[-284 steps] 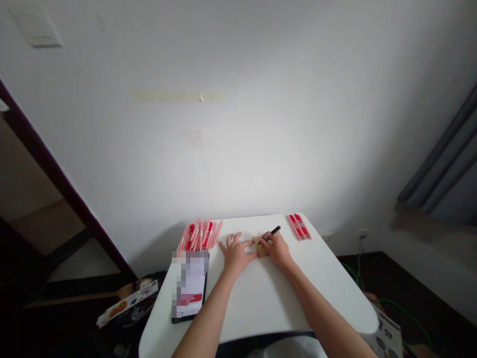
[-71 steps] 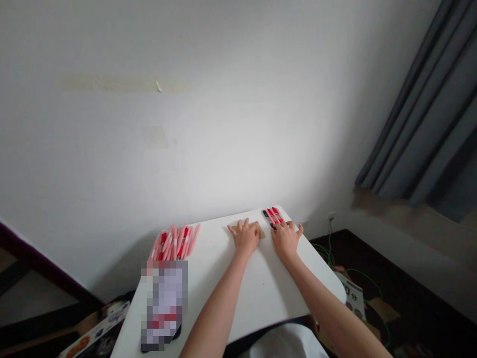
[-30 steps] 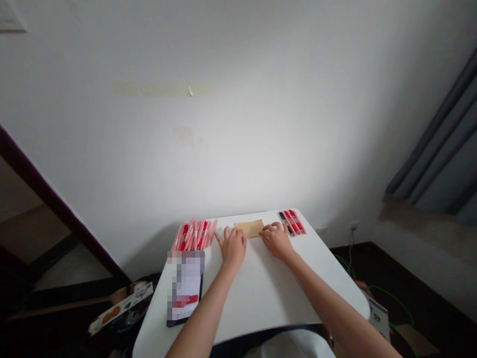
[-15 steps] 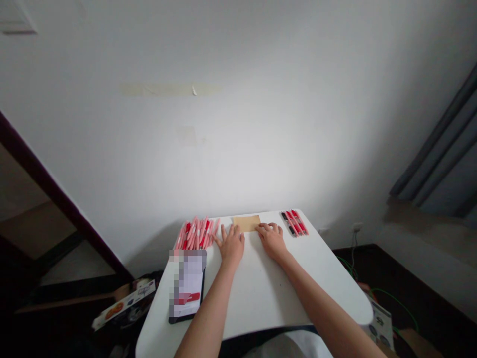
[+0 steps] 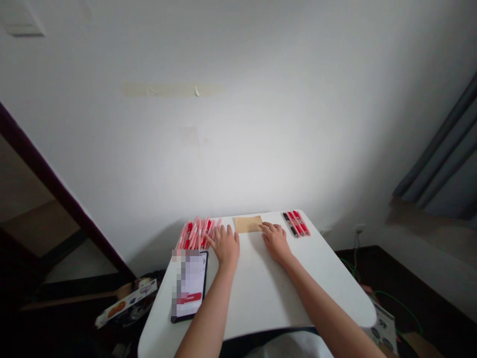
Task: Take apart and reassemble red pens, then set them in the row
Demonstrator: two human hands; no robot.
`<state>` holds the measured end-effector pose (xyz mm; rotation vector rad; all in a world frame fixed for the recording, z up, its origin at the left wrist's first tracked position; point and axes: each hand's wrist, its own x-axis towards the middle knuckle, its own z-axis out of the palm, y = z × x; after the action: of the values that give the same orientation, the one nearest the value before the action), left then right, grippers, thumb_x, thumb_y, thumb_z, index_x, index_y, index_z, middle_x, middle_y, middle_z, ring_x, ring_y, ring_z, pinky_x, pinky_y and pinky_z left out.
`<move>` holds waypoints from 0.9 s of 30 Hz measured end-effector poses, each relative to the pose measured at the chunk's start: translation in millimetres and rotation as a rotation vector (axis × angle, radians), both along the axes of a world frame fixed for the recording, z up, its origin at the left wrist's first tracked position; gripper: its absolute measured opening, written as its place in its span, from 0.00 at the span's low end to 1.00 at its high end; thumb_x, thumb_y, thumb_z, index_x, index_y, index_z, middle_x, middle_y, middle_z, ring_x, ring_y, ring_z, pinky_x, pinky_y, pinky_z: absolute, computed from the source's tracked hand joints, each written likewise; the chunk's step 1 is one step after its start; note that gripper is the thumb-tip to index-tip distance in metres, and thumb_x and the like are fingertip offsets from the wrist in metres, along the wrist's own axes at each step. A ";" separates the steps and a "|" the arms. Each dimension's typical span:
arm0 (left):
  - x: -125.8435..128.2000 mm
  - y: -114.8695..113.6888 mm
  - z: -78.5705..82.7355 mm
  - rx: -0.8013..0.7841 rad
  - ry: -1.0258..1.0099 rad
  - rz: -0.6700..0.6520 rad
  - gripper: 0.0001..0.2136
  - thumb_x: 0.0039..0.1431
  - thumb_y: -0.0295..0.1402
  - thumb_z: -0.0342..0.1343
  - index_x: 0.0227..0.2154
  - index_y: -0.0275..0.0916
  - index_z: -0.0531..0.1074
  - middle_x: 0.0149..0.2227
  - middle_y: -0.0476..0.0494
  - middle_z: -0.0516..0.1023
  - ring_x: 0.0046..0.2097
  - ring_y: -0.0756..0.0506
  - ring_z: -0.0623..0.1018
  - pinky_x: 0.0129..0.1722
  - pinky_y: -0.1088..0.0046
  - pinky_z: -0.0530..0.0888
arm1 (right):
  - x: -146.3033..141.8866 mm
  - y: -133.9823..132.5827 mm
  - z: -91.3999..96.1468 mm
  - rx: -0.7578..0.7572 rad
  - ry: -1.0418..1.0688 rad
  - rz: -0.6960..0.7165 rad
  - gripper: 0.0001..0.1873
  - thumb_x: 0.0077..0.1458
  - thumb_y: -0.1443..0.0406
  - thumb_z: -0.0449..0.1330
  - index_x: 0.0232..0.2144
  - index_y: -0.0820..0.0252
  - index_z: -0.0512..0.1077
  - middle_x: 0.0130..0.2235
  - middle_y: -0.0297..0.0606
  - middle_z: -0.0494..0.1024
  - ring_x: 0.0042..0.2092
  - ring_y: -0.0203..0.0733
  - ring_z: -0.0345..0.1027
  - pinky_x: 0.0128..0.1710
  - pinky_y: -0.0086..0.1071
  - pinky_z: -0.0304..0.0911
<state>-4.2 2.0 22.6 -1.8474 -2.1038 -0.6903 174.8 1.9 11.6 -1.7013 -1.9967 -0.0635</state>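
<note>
On the white table [image 5: 257, 293] lies a small tan rectangle [image 5: 247, 224] that looks like paper or card. My left hand [image 5: 226, 246] is palm down with fingers spread, between that piece and a loose pile of pink and red pens [image 5: 194, 233]; its thumb side is away from the pile's far end, and whether any finger touches a pen I cannot tell. At the piece's right edge, my right hand [image 5: 275, 241] has its fingers stretched out, the fingertips at or just over the edge. A neat row of red, pink and black pens [image 5: 297, 223] lies farther right.
A phone [image 5: 190, 283] with a partly blurred screen lies at the table's left side. Behind the table rises a white wall [image 5: 242, 149]. Cables [image 5: 397, 301] and boxes are on the floor at right, and a dark curtain [image 5: 443, 159] hangs there.
My left hand has shifted left, off the tan piece and toward the pen pile. My right hand stays by the piece's right edge. The view has moved slightly.
</note>
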 end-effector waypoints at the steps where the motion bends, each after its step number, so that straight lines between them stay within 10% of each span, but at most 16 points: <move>1: -1.0 -0.1 0.3 0.001 0.011 0.026 0.21 0.61 0.38 0.41 0.53 0.41 0.68 0.57 0.36 0.68 0.62 0.34 0.60 0.62 0.38 0.42 | 0.8 -1.7 0.0 0.001 0.011 0.002 0.23 0.60 0.67 0.48 0.56 0.47 0.64 0.58 0.36 0.67 0.54 0.47 0.56 0.52 0.42 0.53; 27: -8.5 1.9 2.3 0.036 0.088 0.241 0.17 0.61 0.27 0.39 0.41 0.38 0.74 0.42 0.37 0.75 0.51 0.36 0.67 0.54 0.38 0.57 | 19.7 -6.6 -19.7 0.055 0.227 0.038 0.16 0.58 0.68 0.52 0.44 0.51 0.75 0.50 0.39 0.74 0.49 0.48 0.60 0.49 0.41 0.57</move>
<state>-12.8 3.9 24.9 -1.5418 -2.1922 -0.5734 194.5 -4.8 -8.1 -1.5613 -1.8415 0.0840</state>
